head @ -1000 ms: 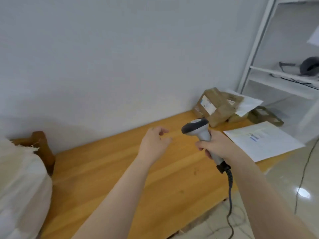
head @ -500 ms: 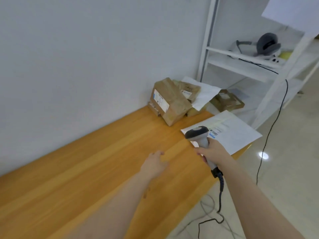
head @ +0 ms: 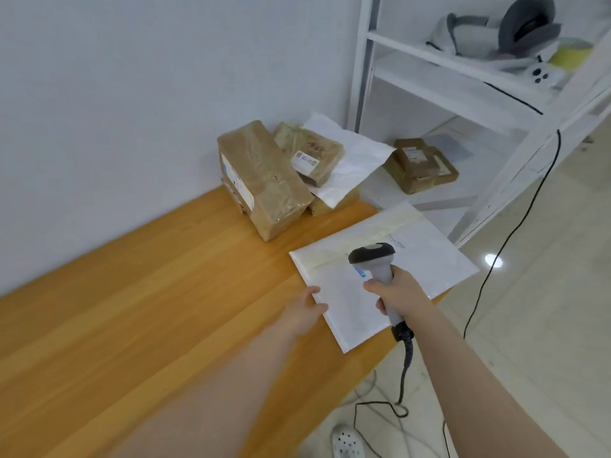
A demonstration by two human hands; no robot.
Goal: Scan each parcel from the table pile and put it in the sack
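A flat white mailer parcel [head: 426,262] lies at the right end of the wooden table [head: 158,292], overhanging its edge. My left hand [head: 305,309] touches the mailer's near left edge; I cannot tell whether it grips it. My right hand [head: 400,294] grips a grey barcode scanner [head: 375,261] above the mailer, head pointing at its label. Behind, against the wall, stands a pile: a tall brown taped box [head: 264,180], a smaller brown parcel [head: 310,153] and a white bag [head: 353,166]. The sack is out of view.
A white shelf unit [head: 463,77] stands right of the table, holding brown parcels [head: 420,165] low down and a headset [head: 515,24] higher up. The scanner's black cable [head: 405,368] hangs to the tiled floor. A white clog [head: 347,442] shows below.
The view has swung right, away from the sack to the table's right end. My left hand has reached forward onto the white mailer; the scanner has come over its label.
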